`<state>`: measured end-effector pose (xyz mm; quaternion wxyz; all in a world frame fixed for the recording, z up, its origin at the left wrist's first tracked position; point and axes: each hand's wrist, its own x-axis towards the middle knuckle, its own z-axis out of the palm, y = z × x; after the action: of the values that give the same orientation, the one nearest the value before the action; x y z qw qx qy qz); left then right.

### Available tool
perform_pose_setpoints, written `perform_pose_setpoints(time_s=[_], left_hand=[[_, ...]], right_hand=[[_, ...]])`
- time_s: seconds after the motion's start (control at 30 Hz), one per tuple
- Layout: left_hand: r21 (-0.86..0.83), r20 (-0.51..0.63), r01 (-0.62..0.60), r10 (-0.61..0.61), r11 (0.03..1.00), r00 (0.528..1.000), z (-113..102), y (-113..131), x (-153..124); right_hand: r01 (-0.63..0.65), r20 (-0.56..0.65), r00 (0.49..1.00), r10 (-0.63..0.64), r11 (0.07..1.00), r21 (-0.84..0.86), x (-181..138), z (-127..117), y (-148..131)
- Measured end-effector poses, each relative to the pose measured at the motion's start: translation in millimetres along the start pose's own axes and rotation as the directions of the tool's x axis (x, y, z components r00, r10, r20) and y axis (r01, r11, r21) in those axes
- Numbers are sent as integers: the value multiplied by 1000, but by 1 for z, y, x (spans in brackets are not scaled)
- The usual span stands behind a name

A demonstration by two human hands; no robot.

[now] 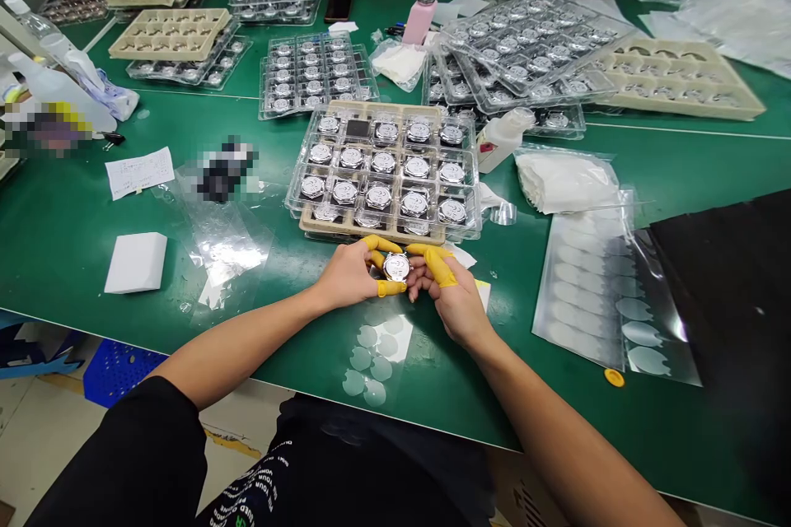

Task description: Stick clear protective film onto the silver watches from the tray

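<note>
Both my hands meet just above the green table's near edge and hold one round silver watch case [396, 266] between them. My left hand [349, 273] grips it with thumb and fingers in yellow finger cots. My right hand [453, 294], also in yellow cots, pinches its right side. Right behind my hands stands a clear plastic tray [475, 194] on a beige base, filled with several similar watch cases. Small round clear film pieces [369, 361] lie on the table below my hands.
More clear trays [312, 72] and beige trays [170, 34] cover the far table. A white foam block [136, 262] and paper slip [139, 172] lie left; a sticker sheet [587, 296], white cloths [565, 179], squeeze bottle [502, 137], black sheet [735, 296] right. Other people's arms work along the far edge.
</note>
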<state>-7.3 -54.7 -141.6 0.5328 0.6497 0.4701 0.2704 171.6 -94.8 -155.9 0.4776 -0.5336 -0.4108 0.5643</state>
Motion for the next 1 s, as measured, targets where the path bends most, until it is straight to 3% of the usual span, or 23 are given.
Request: perform_pose_setpoints(time_s=[0.1, 0.27, 0.6, 0.83, 1.0], left_hand=[[5, 18, -4, 3, 1000, 1000, -1, 1, 0], [-10, 46, 9, -8, 1000, 999, -2, 0, 0], [-35, 70, 8, -6, 999, 998, -3, -2, 2], [-79, 70, 36, -31, 996, 997, -2, -2, 1], [-92, 73, 32, -25, 995, 997, -1, -6, 1]], right_hand=[[-71, 26, 997, 71, 997, -1, 1, 3, -1], [-145, -41, 989, 143, 989, -24, 2, 13, -5], [-98, -118, 988, 97, 995, -1, 3, 13, -3], [-101, 20, 995, 101, 995, 0, 4, 2, -3], [-82, 7, 997, 83, 994, -76, 4, 7, -4]])
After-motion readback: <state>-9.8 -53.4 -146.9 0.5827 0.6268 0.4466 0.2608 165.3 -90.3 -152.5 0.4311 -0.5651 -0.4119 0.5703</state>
